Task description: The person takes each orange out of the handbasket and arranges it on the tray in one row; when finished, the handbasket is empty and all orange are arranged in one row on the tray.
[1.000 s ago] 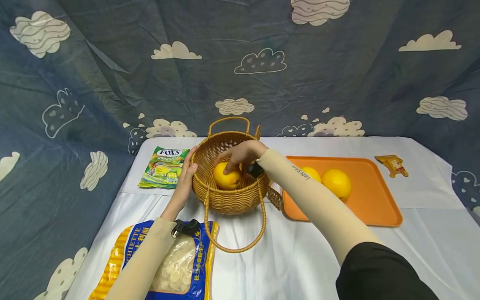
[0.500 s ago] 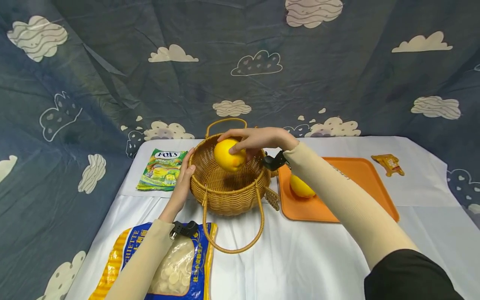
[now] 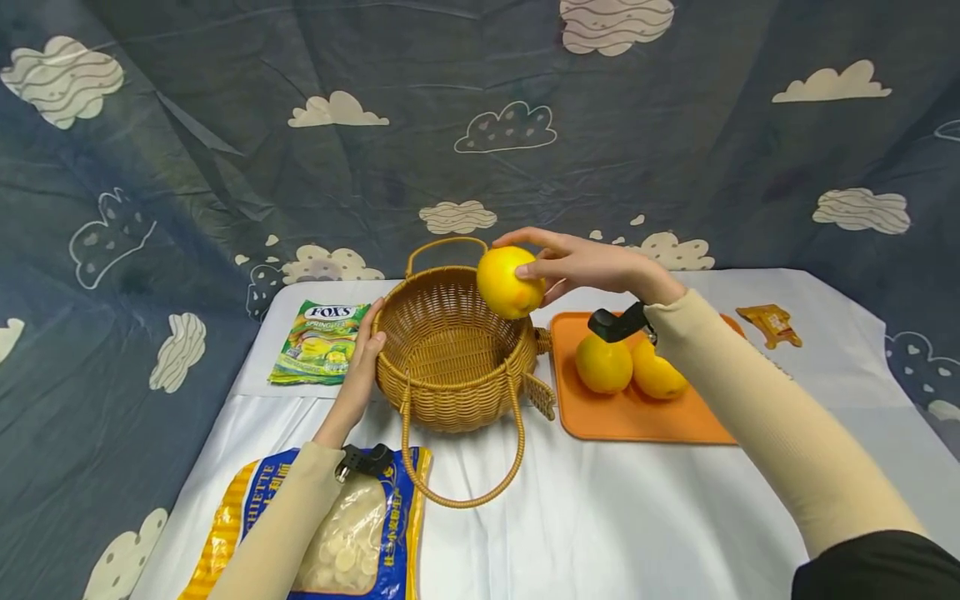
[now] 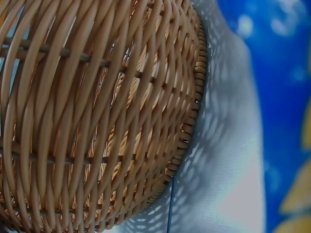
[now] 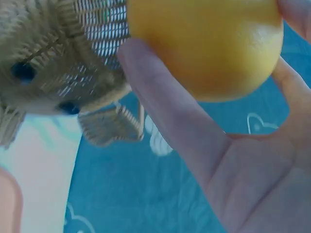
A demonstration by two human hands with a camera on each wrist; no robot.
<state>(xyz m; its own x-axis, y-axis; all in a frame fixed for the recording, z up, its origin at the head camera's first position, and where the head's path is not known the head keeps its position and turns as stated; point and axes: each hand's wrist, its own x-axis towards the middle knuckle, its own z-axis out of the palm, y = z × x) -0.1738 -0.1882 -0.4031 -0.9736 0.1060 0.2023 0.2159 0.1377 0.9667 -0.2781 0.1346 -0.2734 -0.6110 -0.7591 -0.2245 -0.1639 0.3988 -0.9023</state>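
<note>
A round yellow-orange fruit, an orange point(image 3: 510, 282), is in my right hand point(image 3: 592, 265). Thumb and fingers grip it above the right part of the basket's rim. The right wrist view shows the orange point(image 5: 206, 46) close up, with the thumb point(image 5: 170, 102) against it. My left hand point(image 3: 358, 367) rests on the left side of the brown wicker basket point(image 3: 450, 408), fingers fairly straight along its outer wall. Woven basket wall point(image 4: 97, 116) fills much of the left wrist view, where no fingers show. Inside the basket, only the bare woven bottom shows.
Right of the basket, an orange tray point(image 3: 600, 425) holds two more oranges point(image 3: 603, 364), partly under the right forearm. A green candy bag point(image 3: 321, 343) lies at left, a blue and yellow pasta bag point(image 3: 345, 533) in front. A small orange packet point(image 3: 770, 323) lies far right.
My right hand has lifted the orange out of the basket and carried it up and to the right, to above the rim. The left hand keeps its place on the basket.
</note>
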